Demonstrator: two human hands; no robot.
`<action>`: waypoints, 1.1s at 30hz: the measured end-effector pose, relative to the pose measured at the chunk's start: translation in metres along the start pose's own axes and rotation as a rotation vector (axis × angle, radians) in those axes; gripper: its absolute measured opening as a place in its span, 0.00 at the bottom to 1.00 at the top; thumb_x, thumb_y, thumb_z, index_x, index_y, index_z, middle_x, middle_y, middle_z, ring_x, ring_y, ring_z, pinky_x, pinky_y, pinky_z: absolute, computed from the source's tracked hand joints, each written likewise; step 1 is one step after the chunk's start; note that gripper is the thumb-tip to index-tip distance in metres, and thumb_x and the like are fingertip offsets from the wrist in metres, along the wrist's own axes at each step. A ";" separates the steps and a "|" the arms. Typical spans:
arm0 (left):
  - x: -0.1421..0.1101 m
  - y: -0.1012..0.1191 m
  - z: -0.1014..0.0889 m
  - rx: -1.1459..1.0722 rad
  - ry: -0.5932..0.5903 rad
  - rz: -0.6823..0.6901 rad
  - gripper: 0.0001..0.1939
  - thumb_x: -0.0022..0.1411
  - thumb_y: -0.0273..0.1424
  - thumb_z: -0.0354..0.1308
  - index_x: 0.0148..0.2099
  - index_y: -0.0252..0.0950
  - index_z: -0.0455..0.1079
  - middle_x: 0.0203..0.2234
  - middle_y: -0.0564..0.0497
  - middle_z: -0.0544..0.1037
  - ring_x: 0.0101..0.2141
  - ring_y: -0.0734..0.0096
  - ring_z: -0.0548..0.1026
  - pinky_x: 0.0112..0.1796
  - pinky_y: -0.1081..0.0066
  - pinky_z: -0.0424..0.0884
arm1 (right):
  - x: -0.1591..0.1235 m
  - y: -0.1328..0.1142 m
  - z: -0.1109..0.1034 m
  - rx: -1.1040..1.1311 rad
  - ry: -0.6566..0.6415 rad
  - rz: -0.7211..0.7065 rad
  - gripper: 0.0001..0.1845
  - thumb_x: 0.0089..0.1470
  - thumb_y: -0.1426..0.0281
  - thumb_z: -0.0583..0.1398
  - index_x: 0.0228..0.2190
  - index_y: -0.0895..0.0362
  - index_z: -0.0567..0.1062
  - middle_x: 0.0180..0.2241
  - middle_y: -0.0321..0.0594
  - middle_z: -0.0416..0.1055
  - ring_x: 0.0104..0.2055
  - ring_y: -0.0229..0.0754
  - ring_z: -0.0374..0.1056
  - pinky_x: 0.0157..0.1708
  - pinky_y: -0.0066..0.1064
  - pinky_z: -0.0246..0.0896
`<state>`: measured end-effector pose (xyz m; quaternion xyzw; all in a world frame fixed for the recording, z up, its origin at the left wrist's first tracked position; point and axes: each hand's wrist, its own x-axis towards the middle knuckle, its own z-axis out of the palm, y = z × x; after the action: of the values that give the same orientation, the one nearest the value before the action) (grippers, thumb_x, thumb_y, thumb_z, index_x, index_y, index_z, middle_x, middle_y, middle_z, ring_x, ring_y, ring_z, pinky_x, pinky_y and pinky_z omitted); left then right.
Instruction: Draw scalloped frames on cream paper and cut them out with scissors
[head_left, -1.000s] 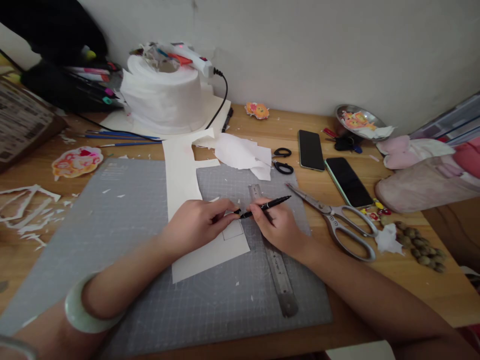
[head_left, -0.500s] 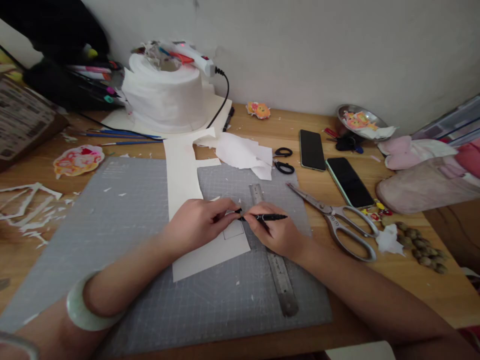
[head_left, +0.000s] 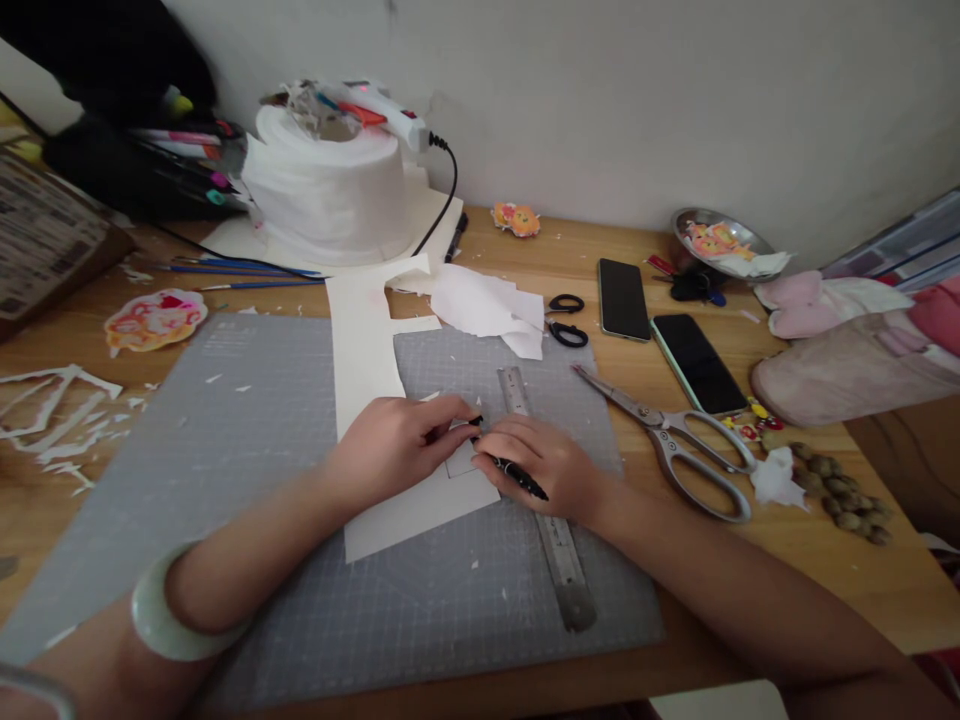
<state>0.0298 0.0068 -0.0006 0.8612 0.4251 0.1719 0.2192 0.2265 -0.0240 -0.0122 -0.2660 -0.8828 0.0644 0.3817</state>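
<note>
My left hand (head_left: 401,445) lies over a sheet of white paper (head_left: 386,530). Its thumb and forefinger pinch a small black pen cap (head_left: 478,420). In my right hand (head_left: 547,465), closed fingers grip a black pen (head_left: 521,478), its far end slanting down to the right. Both hands' fingertips meet above a thin drawn outline on the paper, partly hidden by them. Under my right hand lies a steel ruler (head_left: 564,570), its middle covered. Paper and ruler rest on a grey cutting mat (head_left: 262,600).
To the right are large metal-handled scissors (head_left: 667,430), two phones (head_left: 624,300) and a cluster of brown round nuts (head_left: 844,490). Behind the mat stand a big white roll (head_left: 330,190) and black-handled scissors (head_left: 568,320). Paper scraps (head_left: 67,410) lie at left; a metal bowl (head_left: 720,240) stands at back right.
My right hand has turned, so the pen swings from nearly level to slanting down to the right. My left hand stays in place.
</note>
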 end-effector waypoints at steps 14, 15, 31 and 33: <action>-0.001 -0.013 -0.005 -0.697 0.380 -0.444 0.07 0.54 0.36 0.60 0.34 0.39 0.70 0.12 0.61 0.62 0.15 0.79 0.54 0.18 0.77 0.48 | -0.004 0.006 0.006 0.636 0.230 0.972 0.16 0.58 0.57 0.56 0.32 0.56 0.75 0.22 0.35 0.74 0.25 0.38 0.72 0.25 0.27 0.68; -0.001 -0.014 -0.004 -0.736 0.385 -0.462 0.08 0.54 0.36 0.60 0.34 0.38 0.70 0.12 0.61 0.61 0.15 0.79 0.53 0.18 0.77 0.46 | -0.003 0.005 0.007 0.676 0.214 0.977 0.14 0.58 0.58 0.56 0.33 0.55 0.75 0.23 0.35 0.74 0.26 0.38 0.73 0.27 0.27 0.69; 0.002 -0.010 -0.008 -0.837 0.225 -0.528 0.10 0.55 0.37 0.60 0.36 0.36 0.71 0.13 0.60 0.64 0.15 0.79 0.54 0.17 0.78 0.50 | -0.002 0.006 0.008 0.804 -0.111 0.948 0.07 0.59 0.65 0.58 0.38 0.52 0.75 0.29 0.35 0.76 0.31 0.35 0.73 0.28 0.23 0.67; 0.002 -0.011 -0.008 -0.845 0.213 -0.536 0.09 0.55 0.37 0.60 0.37 0.37 0.71 0.14 0.60 0.64 0.15 0.79 0.55 0.17 0.78 0.51 | -0.002 0.006 0.008 0.778 -0.137 0.948 0.08 0.59 0.64 0.58 0.38 0.52 0.75 0.29 0.36 0.75 0.30 0.36 0.73 0.27 0.24 0.67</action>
<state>0.0202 0.0164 0.0013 0.5359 0.5442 0.3533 0.5403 0.2247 -0.0193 -0.0213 -0.4659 -0.6029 0.5615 0.3229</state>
